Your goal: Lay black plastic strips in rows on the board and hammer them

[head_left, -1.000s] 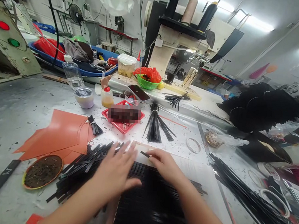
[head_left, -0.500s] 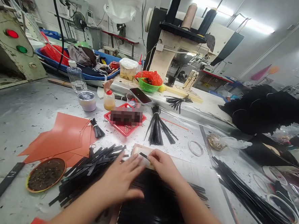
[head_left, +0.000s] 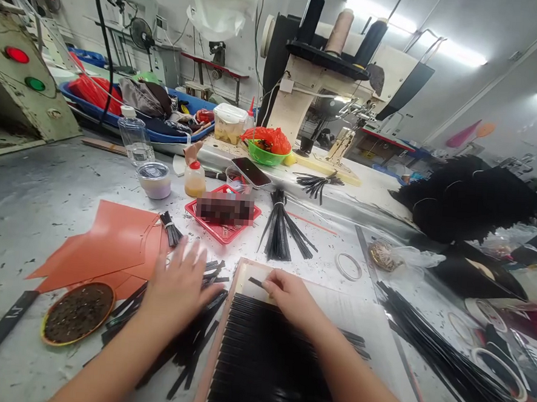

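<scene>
My right hand (head_left: 286,290) pinches a thin black strip (head_left: 257,281), whose end points left past the fingertips. Below that hand, rows of black strips (head_left: 259,358) lie side by side on a pale board (head_left: 335,296). My left hand (head_left: 176,286) is held over a loose pile of black strips (head_left: 196,348), fingers spread and slightly blurred, with nothing visible in it. The palm hides part of the pile. Just beyond its fingertips lies a small tied bundle of black strips (head_left: 171,228).
Orange sheets (head_left: 106,239) and a round dish of dark bits (head_left: 78,314) lie at left. Ahead are a red basket (head_left: 223,233), a phone (head_left: 251,172) and a larger tied bundle (head_left: 279,229). Long black strips (head_left: 441,351) and a tape roll (head_left: 349,266) lie right. A sewing machine (head_left: 312,76) stands behind.
My left hand has moved left, off the board's edge and over the loose pile. My right hand stays nearly in place with the strip. The view has shifted slightly.
</scene>
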